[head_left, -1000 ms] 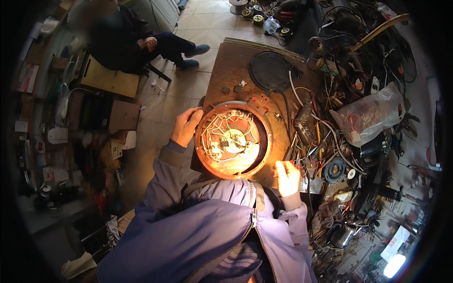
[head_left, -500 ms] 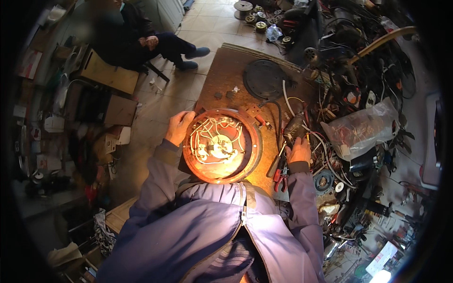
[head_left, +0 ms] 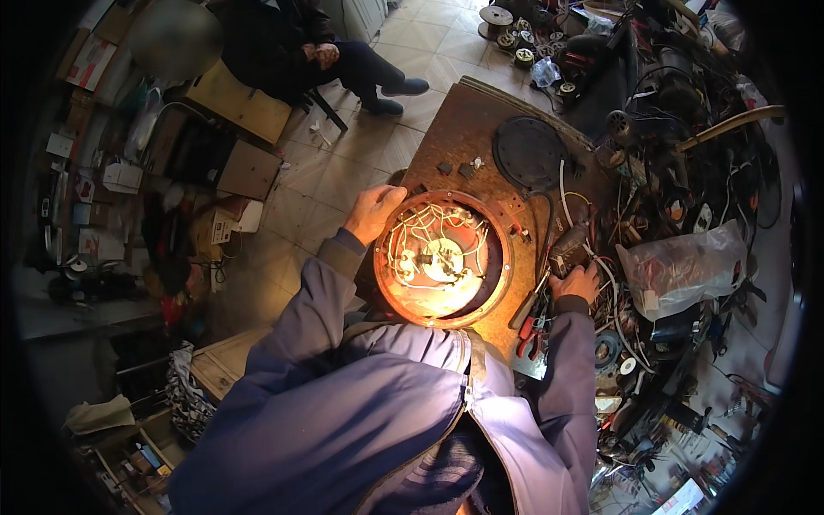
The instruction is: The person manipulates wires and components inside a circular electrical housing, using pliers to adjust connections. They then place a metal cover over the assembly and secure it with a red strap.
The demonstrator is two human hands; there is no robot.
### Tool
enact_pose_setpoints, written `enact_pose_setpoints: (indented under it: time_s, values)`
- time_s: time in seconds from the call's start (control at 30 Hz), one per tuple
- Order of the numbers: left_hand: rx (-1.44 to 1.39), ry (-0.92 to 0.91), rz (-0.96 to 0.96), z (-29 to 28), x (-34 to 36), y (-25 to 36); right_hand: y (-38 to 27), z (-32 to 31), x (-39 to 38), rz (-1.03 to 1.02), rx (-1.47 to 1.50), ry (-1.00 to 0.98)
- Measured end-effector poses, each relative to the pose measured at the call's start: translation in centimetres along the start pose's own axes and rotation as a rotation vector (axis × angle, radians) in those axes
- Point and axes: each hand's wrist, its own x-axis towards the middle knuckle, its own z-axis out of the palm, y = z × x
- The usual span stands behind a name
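Observation:
A round reddish metal housing [head_left: 470, 296] lies open at the table's near edge, with pale looped wires [head_left: 429, 225] and a light round centre part [head_left: 443, 268] inside. My left hand [head_left: 373, 210] has its fingers closed on the housing's upper left rim. Right of the housing, my right hand [head_left: 575, 283] reaches into tools and cables, fingers curled at a dark tool body [head_left: 568, 249]; what they hold is hard to make out. Red-handled pliers [head_left: 529, 339] lie just below that hand. A black round plate [head_left: 525, 153] and small dark blocks [head_left: 455, 169] lie beyond the housing.
A seated person [head_left: 348, 60] is at the back left on the tiled floor [head_left: 395, 137]. The right holds tangled cables, a clear plastic bag [head_left: 678, 266] and a curved lamp arm [head_left: 730, 120]. Spools [head_left: 511, 34] sit at the back. Cluttered shelves [head_left: 103, 197] line the left.
My right hand has moved from beside the housing forward and right onto the tool pile. My left hand remains on the rim. The whole view has shifted slightly.

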Motion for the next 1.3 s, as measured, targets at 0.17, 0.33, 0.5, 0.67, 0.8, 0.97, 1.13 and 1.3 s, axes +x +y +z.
enact_pose_setpoints:
  time_s: [0.17, 0.33, 0.5, 0.67, 0.8, 0.97, 1.13, 1.3]
  values:
    - [0.031, 0.020, 0.021, 0.4, 0.2, -0.1, 1.2, 0.1, -0.7, -0.113, -0.029, 0.118]
    - [0.132, 0.050, 0.063, 0.0, 0.5, -1.0, 1.0, -0.5, -0.9, -0.269, -0.151, 0.108]
    - [0.129, 0.062, 0.071, 0.2, 0.4, -0.7, 0.4, -0.9, -1.0, -0.234, -0.180, 0.095]
    - [0.111, 0.063, 0.043, 0.0, 0.7, -1.8, 0.9, -1.0, -0.1, -0.188, -0.136, -0.036]
    - [0.052, 0.075, 0.058, 0.6, 0.8, -0.8, 3.3, 0.7, -0.2, -0.324, -0.059, 0.256]
    - [-0.353, -0.034, -0.045, 0.1, -0.8, -0.1, 3.1, -0.9, 1.0, -0.395, 0.089, 0.223]
    - [0.056, 0.015, 0.035, 0.4, 0.9, -0.6, 6.8, -3.2, -0.4, -0.212, 0.637, 0.257]
    - [0.053, 0.036, 0.039, 0.2, 0.2, -1.3, 10.4, -4.6, -6.6, -0.428, 0.452, 0.351]
